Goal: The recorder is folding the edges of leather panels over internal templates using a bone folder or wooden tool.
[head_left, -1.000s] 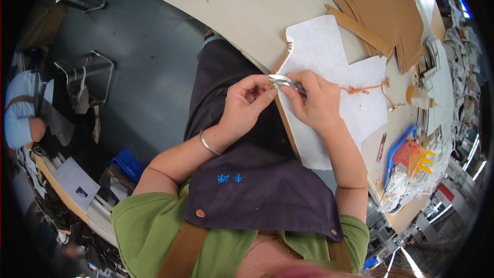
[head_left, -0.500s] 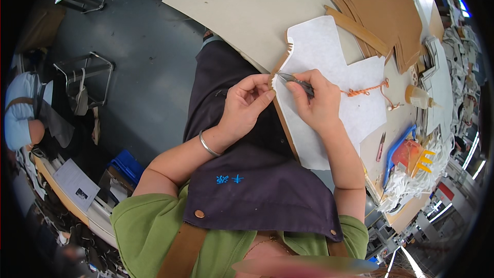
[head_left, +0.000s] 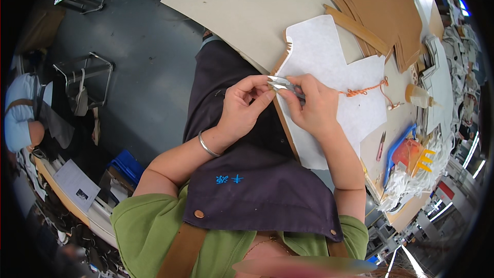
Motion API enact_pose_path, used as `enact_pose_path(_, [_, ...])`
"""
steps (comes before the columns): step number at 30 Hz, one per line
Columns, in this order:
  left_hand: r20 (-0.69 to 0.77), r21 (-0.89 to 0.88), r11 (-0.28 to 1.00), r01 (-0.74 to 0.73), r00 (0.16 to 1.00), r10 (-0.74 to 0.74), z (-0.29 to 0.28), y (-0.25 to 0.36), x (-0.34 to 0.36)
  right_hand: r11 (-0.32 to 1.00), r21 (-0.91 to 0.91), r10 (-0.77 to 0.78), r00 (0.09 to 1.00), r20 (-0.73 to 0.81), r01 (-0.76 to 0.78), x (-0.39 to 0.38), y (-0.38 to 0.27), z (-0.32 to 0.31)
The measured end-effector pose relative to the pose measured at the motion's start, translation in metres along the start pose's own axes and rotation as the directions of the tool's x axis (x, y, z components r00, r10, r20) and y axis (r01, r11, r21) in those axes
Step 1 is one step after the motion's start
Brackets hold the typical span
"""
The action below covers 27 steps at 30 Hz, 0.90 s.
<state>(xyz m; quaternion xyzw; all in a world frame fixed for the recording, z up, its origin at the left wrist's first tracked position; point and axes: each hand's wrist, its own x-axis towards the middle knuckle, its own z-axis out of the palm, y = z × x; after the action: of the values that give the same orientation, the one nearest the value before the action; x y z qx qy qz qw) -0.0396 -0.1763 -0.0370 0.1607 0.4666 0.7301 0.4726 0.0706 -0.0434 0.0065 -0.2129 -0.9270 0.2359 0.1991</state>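
A white-backed brown leather piece (head_left: 314,46) lies over the table edge, with a row of small cuts in its curved brown edge near the top. My left hand (head_left: 244,104) is closed, its thumb and fingers pinching that edge. In my right hand (head_left: 315,104) is a pair of thread snips (head_left: 282,83), gripped between thumb and fingers. The blades point left and touch the edge right beside my left fingertips. Behind the right hand a twisted orange cord (head_left: 357,92) trails over the white backing. Exactly what lies between the blades is hidden.
Stacked brown leather pieces (head_left: 378,10) lie at the far right with a tan strip (head_left: 356,29) alongside. A glue bottle (head_left: 418,96), another pair of snips (head_left: 381,146) and a blue tray (head_left: 395,149) are at the right. A metal stool (head_left: 86,74) stands on the floor left.
My right hand has shifted slightly left and down, and the snips have turned flatter, bringing their blades to the left fingertips. The left hand has barely moved.
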Motion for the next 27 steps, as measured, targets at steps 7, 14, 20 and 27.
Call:
enact_pose_path(7, [-0.005, 0.017, 0.999, -0.042, 0.999, 0.042, -0.002, -0.005, 0.0, 0.999, -0.037, -0.022, 1.0, -0.009, 0.022, 0.0, -0.001, 0.005])
enact_pose_path(14, [-0.015, 0.008, 1.0, 0.005, 1.0, -0.005, -0.001, -0.006, 0.0, 0.993, 0.056, 0.106, 0.994, -0.038, -0.104, 0.0, -0.001, -0.006])
enact_pose_path(20, [-0.023, -0.031, 0.999, 0.043, 0.999, -0.044, -0.002, -0.001, 0.003, 0.994, 0.004, 0.105, 0.994, 0.007, -0.105, -0.003, -0.001, -0.003])
enact_pose_path(27, [-0.013, -0.04, 0.997, 0.069, 0.997, -0.07, -0.002, 0.001, 0.003, 0.998, -0.046, 0.05, 0.999, -0.012, -0.05, -0.003, 0.0, 0.001])
